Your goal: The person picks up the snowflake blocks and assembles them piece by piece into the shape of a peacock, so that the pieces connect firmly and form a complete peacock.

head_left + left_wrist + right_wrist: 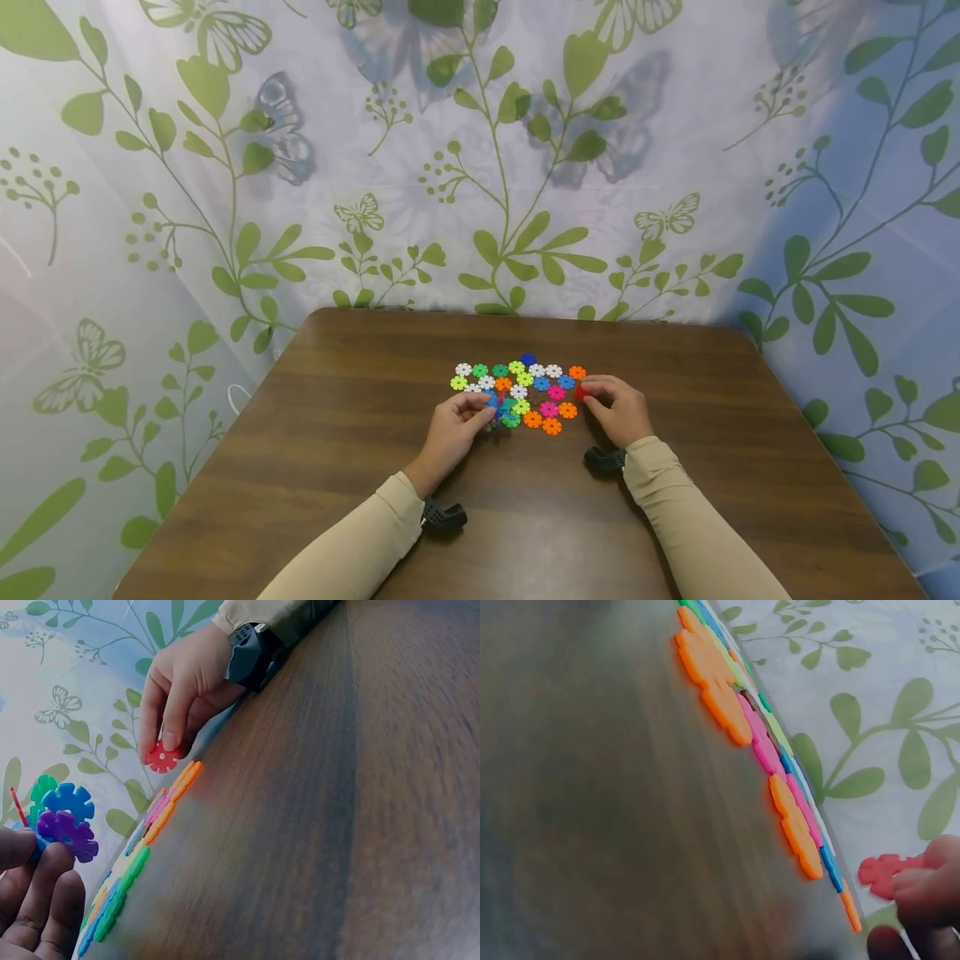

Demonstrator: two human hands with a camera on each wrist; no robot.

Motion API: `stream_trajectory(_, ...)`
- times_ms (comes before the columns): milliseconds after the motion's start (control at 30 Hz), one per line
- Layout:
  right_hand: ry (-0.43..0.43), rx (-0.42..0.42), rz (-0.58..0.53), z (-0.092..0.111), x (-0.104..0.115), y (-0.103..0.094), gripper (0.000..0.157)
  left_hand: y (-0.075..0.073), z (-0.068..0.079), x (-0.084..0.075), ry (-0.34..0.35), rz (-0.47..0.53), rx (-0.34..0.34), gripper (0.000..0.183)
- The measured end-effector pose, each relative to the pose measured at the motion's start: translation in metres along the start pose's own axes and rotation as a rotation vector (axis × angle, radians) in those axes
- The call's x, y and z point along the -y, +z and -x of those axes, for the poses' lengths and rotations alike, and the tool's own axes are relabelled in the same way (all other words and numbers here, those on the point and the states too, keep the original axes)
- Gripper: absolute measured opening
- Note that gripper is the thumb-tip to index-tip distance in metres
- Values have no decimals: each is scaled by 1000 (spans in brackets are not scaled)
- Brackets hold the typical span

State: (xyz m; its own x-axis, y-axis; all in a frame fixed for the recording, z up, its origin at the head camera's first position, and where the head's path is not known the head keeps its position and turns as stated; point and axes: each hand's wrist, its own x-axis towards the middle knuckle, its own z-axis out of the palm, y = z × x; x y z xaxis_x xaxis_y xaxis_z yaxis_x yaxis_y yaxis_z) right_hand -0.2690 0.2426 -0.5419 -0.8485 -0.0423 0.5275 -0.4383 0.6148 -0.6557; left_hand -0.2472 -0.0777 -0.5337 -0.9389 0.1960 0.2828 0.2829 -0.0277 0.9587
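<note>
In the left wrist view, my left hand (37, 900) pinches a small cluster of joined notched plastic discs, with a purple disc (67, 835), a blue disc (69, 801), a green one behind and a red one seen edge-on. My right hand (621, 408) holds one red notched disc (889, 874) between thumb and fingers, raised over the right end of the spread. Between the hands, many loose discs lie flat on the table, among them an orange disc (552, 427), a pink disc (550, 409) and a dark blue disc (528, 359).
The brown wooden table (517, 517) carries the discs near its middle. Behind it hangs a leaf-and-butterfly patterned curtain (420, 167). A black wrist device (444, 517) sits at the left wrist, and another black device (603, 461) at the right.
</note>
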Motion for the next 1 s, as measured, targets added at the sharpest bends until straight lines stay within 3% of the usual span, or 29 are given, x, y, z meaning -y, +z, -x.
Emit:
stream_trajectory(567,8,-28,-186,4,14,6,29,1,3,0,-9,-25,11,19)
stream_trajectory(800,24,-37,-267,6,22,13,27,0,4,1,56,-76,6,19)
stream_trajectory(1000,0,-32,-372,8,53,19,28,-1,4,3,122,-181,15,18)
